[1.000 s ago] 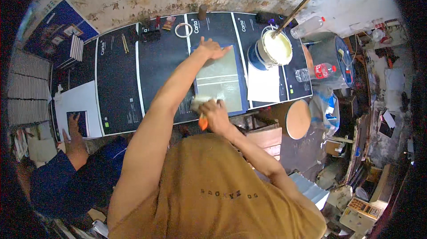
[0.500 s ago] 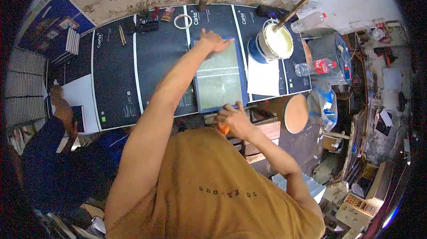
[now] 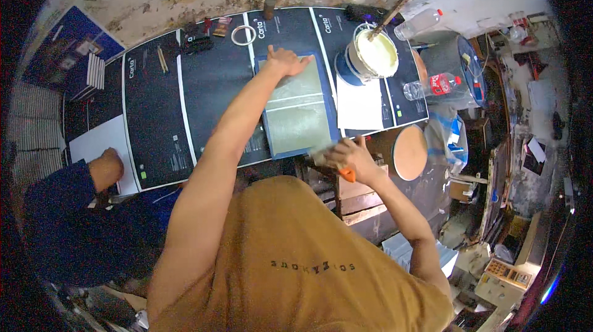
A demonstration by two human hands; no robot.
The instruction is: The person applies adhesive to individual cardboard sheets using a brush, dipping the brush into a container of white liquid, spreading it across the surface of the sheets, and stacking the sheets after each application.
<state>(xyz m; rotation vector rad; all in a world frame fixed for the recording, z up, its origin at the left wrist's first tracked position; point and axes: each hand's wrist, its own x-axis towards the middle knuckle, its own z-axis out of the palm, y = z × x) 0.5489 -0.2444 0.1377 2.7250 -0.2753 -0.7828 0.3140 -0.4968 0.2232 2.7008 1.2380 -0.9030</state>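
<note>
A blue sheet [image 3: 268,136] bears two grey-green boards [image 3: 298,127], a pale strip between them, with a wet-looking sheen. My left hand [image 3: 284,64] rests on the far end of it, fingers spread. Beside the near right corner, my right hand [image 3: 353,160] is closed round a brush [image 3: 347,175] with an orange handle. Motion smears the pale brush head [image 3: 319,154], which lies by the sheet's near edge; I cannot tell if they touch. To the right stands a bucket [image 3: 375,54] of cream-coloured paste with a wooden stick [image 3: 398,9] in it.
White paper [image 3: 359,109] lies before the bucket. Plastic bottles [image 3: 440,85] stand or lie to the right, near a drum [image 3: 474,66]. A tape roll [image 3: 243,35] sits at the back. At left, a co-worker's hand [image 3: 107,168] is over white paper [image 3: 102,137]. A round stool [image 3: 410,153] stands below.
My right hand has shifted right, and the brush head now shows. My left hand keeps its place on the sheet. The co-worker's hand has moved nearer on the paper; the view has turned slightly.
</note>
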